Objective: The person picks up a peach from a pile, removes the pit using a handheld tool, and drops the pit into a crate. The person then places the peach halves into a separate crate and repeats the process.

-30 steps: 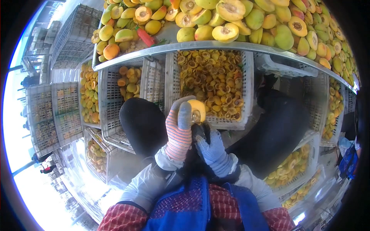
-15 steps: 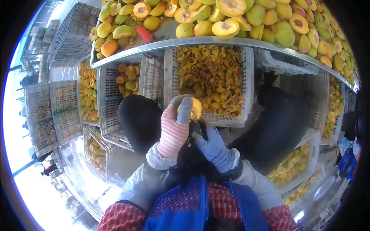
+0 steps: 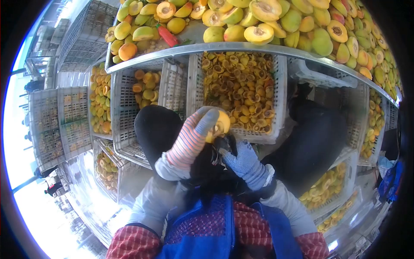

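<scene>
My left hand (image 3: pixel 192 137), in a striped glove with grey fingertips, is closed around a yellow peach half (image 3: pixel 221 124) whose hollowed cut side shows. Just below it, my right hand (image 3: pixel 243 160) in a blue-grey glove grips a small dark tool (image 3: pixel 231 144) with its end close to the fruit. Most of the tool is hidden by the fingers, and I cannot tell its kind. Beyond both hands stands a white crate (image 3: pixel 281 95) filled with yellow-brown peach scraps (image 3: pixel 239 84), many of them hollow rings.
A metal-edged table (image 3: pixel 185 51) heaped with halved peaches (image 3: pixel 297 19) runs across the far side, a red-handled object (image 3: pixel 167 35) lying on it. Peach-filled crates (image 3: pixel 100 101) stand at left and another crate (image 3: pixel 325 185) at right. My knees flank the scrap crate.
The peach half has turned in my left hand, showing more of its hollow side. Both hands have shifted slightly, the right one a little to the right. The whole view has moved a little.
</scene>
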`<state>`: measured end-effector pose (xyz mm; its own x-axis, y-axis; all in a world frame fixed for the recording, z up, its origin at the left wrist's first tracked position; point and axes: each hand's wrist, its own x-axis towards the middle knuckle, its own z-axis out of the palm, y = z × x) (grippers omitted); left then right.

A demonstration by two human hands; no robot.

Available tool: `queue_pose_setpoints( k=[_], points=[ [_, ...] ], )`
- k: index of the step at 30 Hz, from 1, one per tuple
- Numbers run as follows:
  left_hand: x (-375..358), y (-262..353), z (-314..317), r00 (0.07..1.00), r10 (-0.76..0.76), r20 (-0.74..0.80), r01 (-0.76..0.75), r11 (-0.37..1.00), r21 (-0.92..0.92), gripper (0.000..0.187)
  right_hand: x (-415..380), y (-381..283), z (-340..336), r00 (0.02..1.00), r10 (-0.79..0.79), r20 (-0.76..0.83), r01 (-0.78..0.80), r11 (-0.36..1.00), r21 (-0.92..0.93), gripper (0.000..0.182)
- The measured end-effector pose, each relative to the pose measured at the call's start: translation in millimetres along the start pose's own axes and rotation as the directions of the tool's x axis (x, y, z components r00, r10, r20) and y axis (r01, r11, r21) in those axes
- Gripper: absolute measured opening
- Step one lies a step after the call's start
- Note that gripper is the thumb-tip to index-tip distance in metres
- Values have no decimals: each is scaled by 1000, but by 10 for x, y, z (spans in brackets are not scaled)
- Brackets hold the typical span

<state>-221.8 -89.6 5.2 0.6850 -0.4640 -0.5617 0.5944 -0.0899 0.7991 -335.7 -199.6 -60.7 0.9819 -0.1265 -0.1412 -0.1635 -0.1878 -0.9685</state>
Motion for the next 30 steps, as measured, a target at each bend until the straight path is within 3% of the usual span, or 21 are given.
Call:
queue_pose_setpoints(
  k=[1, 3, 4, 6, 10, 13, 16, 17, 19, 20, 22, 23, 24, 25, 26, 27, 28, 29, 30],
  points=[
    [-4, 36, -75, 996, -92, 20, 92, 995, -34, 33, 14, -49, -34, 992, 68, 104, -69, 998, 5, 37],
    [10, 66, -87, 997, -74, 36, 73, 997, 8, 32, 13, -172, 11, 1000, -13, -4, 13, 996, 88, 37],
    [-12, 50, -70, 1000, -24, -13, 25, 999, 45, 32, 5, -213, 47, 997, -50, -58, 57, 990, 125, 36],
    [-32, -18, 13, 992, 82, -95, -70, 990, 122, 32, -109, -68, 199, 996, 45, -72, -29, 979, 202, 36],
    [-27, -199, 101, 962, 199, -188, -187, 979, 78, 37, -176, 90, 335, 983, 152, -106, -93, 898, 430, 34],
    [-20, -243, 186, 942, 233, -241, -237, 971, 9, 39, -164, 63, 249, 981, 192, -19, -150, 823, 548, 34],
    [23, -111, 162, 949, 254, -184, -250, 967, 44, 39, -55, 47, 260, 974, 170, -147, -71, 855, 513, 34],
    [19, -42, 129, 949, 269, -166, -262, 963, 67, 39, -45, 8, 208, 970, 205, -134, -78, 779, 622, 36],
    [-14, 148, 25, 984, 141, -105, -139, 990, 26, 39, 99, -351, -38, 957, 273, -94, -87, 584, 807, 38],
    [-15, 209, -57, 993, 84, -77, -77, 993, 94, 39, 131, -183, -148, 966, 235, -106, -82, 669, 739, 41],
    [24, 250, -203, 999, 22, 35, -33, 941, 337, 42, 178, -208, -141, 969, 242, -54, -124, 663, 738, 42],
    [51, 202, -222, 996, 7, 84, -37, 934, 355, 42, 185, -219, -128, 969, 246, -28, -147, 661, 736, 42],
    [58, 162, -213, 991, -10, 130, -39, 928, 370, 43, 184, -196, -73, 978, 198, -59, -141, 848, 510, 38],
    [60, 159, -195, 984, -29, 176, -42, 922, 385, 44, 175, -188, -94, 961, 277, 18, -223, 732, 644, 34],
    [43, 235, -219, 966, -188, 179, 135, 953, 270, 43, 189, -195, -154, 936, 337, 102, -294, 589, 752, 31],
    [-5, 293, -165, 981, -151, 123, 123, 970, 208, 43, 210, -262, -218, 905, 378, 195, -357, 426, 831, 28],
    [-69, 312, -87, 991, -118, 67, 107, 983, 148, 43, 245, -408, -192, 862, 486, 147, -361, 382, 851, 21],
    [-121, 284, -2, 996, -90, 12, 88, 992, 90, 43, 253, -437, -116, 866, 487, 110, -308, 347, 886, 21],
    [-60, -15, 87, 985, 173, 2, -172, 983, -62, 44, 237, -449, -39, 869, 490, 72, -252, 313, 916, 20]
  ],
)
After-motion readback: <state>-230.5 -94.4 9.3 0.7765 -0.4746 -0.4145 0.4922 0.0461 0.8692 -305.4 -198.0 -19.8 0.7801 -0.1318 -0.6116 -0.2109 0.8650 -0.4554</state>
